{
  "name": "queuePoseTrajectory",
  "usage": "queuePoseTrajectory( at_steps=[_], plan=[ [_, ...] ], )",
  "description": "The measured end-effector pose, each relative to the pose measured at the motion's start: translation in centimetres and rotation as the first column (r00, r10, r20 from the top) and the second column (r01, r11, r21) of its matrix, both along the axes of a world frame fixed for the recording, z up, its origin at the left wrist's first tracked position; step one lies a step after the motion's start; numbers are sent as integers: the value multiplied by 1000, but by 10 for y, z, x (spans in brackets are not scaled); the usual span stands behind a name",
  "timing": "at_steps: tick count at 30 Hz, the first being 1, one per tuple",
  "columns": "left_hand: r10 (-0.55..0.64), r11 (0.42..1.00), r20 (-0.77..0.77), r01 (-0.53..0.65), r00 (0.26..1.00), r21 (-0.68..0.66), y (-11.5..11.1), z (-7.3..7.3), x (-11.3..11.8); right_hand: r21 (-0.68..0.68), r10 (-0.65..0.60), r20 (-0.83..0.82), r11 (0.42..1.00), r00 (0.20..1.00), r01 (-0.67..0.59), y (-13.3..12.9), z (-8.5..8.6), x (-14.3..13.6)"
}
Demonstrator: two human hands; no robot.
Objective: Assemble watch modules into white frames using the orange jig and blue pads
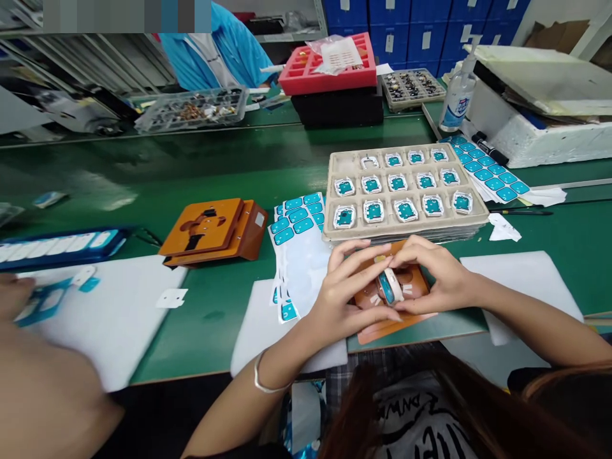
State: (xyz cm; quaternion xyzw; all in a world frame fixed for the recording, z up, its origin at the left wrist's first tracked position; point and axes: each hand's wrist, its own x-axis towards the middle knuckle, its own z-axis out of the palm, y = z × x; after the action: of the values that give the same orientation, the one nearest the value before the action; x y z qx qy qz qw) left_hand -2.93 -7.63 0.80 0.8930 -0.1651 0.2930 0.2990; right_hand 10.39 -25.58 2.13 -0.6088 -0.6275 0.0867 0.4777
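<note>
Between my two hands a small white case with a teal face point(389, 287) stands on edge over an orange fixture point(415, 280). The fingers of my left hand point(351, 293) touch its left side and top. My right hand point(437, 274) has its fingertips at the case's right and upper edge. Just behind the hands sits a beige tray point(406, 235) with rows of white cases bearing teal pieces; one pocket at its back left holds none. Sheets of teal stickers point(299, 255) lie left of the tray.
A second orange fixture point(205, 226) stands left on the green table point(229, 166). White foam pads point(526, 280) flank the work spot. Behind are a red tray point(329, 76), a sanitizer bottle point(458, 95) and a person in blue point(224, 48). Another person's arm point(43, 382) reaches in at left.
</note>
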Motion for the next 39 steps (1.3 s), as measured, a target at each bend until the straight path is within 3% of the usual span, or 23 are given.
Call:
queuePoseTrajectory(
  at_steps=[2,3,6,9,11,13,16,18,21,25,29,33,39],
  plan=[
    [-2,998,28,0,1000,67,-2,0,0,-2,83,-323,996,943,-88,1,0,-5],
    [8,996,54,-13,999,89,-3,0,-1,5,136,-490,988,861,-153,1,1,-7],
    [56,990,157,-75,986,118,-2,1,-2,88,246,-846,939,474,-332,-1,7,-10],
    [88,986,255,-121,963,114,1,2,-4,231,305,-944,884,126,-407,-3,12,-11],
    [91,985,305,-131,948,113,3,2,-5,292,324,-946,855,2,-428,-2,13,-12],
    [82,985,343,-129,936,117,3,3,-5,308,317,-947,845,-55,-438,-1,12,-13],
    [69,985,372,-123,926,123,1,4,-4,305,305,-950,849,-72,-432,1,8,-15],
    [72,984,370,-127,926,128,0,5,-4,294,308,-950,853,-39,-430,1,6,-17],
    [82,977,367,-148,926,156,-1,6,-5,236,307,-946,876,107,-421,0,4,-20],
    [64,962,447,-175,892,211,-2,6,-8,178,277,-902,937,330,-301,0,0,-23],
    [34,954,496,-176,868,243,-1,6,-10,130,228,-881,959,415,-250,0,-4,-23],
    [77,955,515,-212,854,209,-1,7,-9,163,262,-879,950,398,-265,1,-2,-22],
    [166,944,489,-282,856,173,0,10,-8,182,260,-940,929,219,-321,1,5,-21]
  ],
)
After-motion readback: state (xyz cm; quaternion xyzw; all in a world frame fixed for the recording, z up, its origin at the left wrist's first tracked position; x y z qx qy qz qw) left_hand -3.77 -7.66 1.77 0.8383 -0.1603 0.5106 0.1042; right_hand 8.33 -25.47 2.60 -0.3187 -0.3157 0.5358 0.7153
